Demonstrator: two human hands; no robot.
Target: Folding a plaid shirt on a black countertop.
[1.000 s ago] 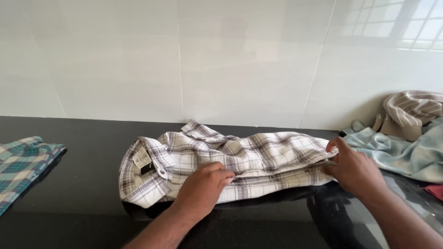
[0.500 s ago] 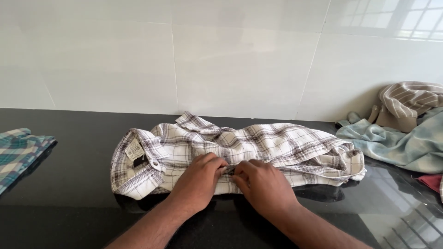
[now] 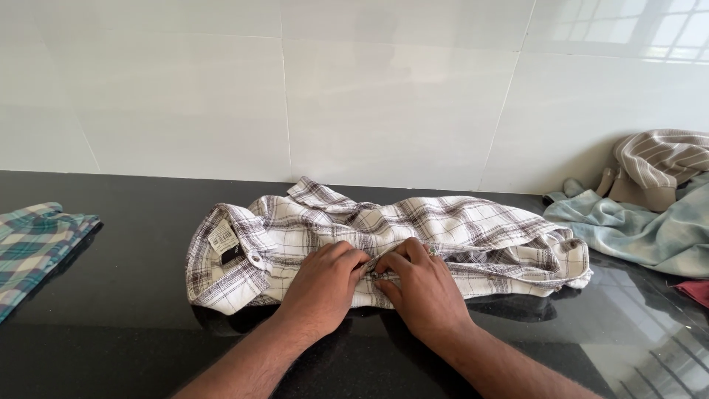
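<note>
Rumpled plaid cotton shirt (image 3: 458,236): left hand (image 3: 321,288), right hand (image 3: 425,292) fingers pinching its placket.

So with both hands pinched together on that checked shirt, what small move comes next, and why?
Probably push the button through its hole: the left hand and right hand meet at the placket of the checked shirt, their fingers pinching the cloth around a small button.

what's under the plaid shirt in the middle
The white plaid shirt lies on a black glossy countertop. Left hand and right hand press its placket; anything beneath the cloth is hidden.
</note>
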